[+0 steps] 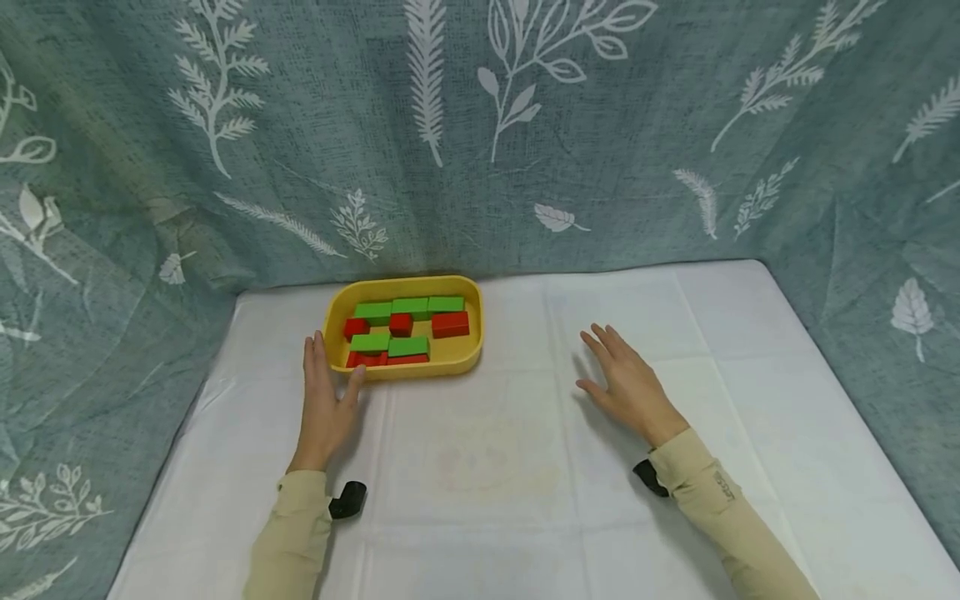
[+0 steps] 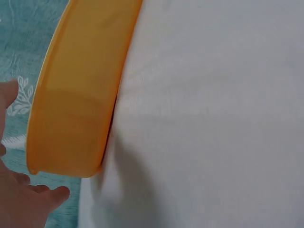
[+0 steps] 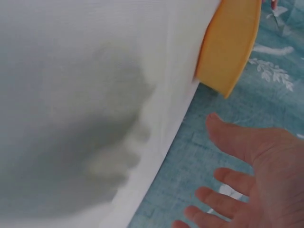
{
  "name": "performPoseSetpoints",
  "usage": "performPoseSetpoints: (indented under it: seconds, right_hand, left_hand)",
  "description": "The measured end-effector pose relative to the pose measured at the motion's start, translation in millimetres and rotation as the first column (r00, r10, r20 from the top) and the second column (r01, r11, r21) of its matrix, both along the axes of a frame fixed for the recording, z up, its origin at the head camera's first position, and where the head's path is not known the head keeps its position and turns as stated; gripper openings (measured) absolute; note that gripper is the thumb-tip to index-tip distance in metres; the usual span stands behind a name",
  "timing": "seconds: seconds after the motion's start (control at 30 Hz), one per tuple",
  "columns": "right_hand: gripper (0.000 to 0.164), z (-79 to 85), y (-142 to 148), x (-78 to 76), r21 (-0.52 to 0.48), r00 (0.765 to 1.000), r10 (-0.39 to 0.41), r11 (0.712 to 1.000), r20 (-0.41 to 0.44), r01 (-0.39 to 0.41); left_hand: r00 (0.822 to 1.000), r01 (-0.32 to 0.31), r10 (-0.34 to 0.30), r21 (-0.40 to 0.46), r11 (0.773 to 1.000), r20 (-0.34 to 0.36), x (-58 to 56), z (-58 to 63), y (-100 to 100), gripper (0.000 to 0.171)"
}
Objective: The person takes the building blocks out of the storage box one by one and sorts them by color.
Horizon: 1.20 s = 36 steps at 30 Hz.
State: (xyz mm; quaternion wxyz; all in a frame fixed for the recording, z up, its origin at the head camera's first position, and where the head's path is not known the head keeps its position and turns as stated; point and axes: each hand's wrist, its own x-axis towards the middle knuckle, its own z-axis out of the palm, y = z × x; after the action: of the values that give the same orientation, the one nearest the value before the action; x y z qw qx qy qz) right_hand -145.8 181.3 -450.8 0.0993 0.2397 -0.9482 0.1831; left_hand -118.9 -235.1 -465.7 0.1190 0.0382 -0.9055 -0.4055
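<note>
A yellow tray stands near the back edge of the table, left of the middle. Inside it lie several green blocks and several red blocks. My left hand is at the tray's front left corner, fingers extended along its left side and thumb by the front rim; whether it touches the tray I cannot tell. In the left wrist view the tray's outer wall rises beside the fingers. My right hand hovers over the cloth well right of the tray, fingers spread and holding nothing.
A white cloth with fold lines covers the table. Blue-green curtains with white leaf prints hang behind and along both sides. Each wrist wears a small black camera, one on the left and one on the right.
</note>
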Motion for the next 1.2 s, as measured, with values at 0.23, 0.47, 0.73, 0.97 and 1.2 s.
performPoseSetpoints:
  seconds: [0.23, 0.47, 0.73, 0.97, 1.2]
  right_hand:
    - [0.063, 7.2, -11.7, -10.1, -0.08, 1.0, 0.026, 0.996, 0.003, -0.026]
    - [0.057, 10.1, -26.8, -22.1, -0.21, 0.996, 0.046, 0.977, 0.071, -0.03]
    - [0.053, 12.1, -45.7, -35.0, -0.295, 0.99, 0.066, 0.955, 0.125, -0.026]
    - [0.053, 20.4, -62.2, -42.2, -0.307, 0.988, 0.087, 0.951, 0.124, -0.045]
    - [0.051, 28.3, -81.4, -53.8, -0.306, 0.986, 0.109, 0.95, 0.128, -0.065]
  left_hand:
    - [0.998, -0.056, 0.055, 0.251, 0.966, 0.013, -6.8, 0.1, 3.3, 0.073]
    - [0.997, -0.077, 0.068, 0.322, 0.943, 0.04, -7.1, -0.6, 0.6, 0.07]
    - [0.997, -0.061, 0.044, 0.36, 0.931, 0.056, -0.8, 22.7, 9.8, 0.068]
    - [0.995, -0.087, 0.061, 0.377, 0.922, 0.081, -11.7, -0.8, -0.8, 0.074]
    - [0.991, -0.13, 0.102, 0.415, 0.9, 0.09, -11.9, -6.3, -5.7, 0.076]
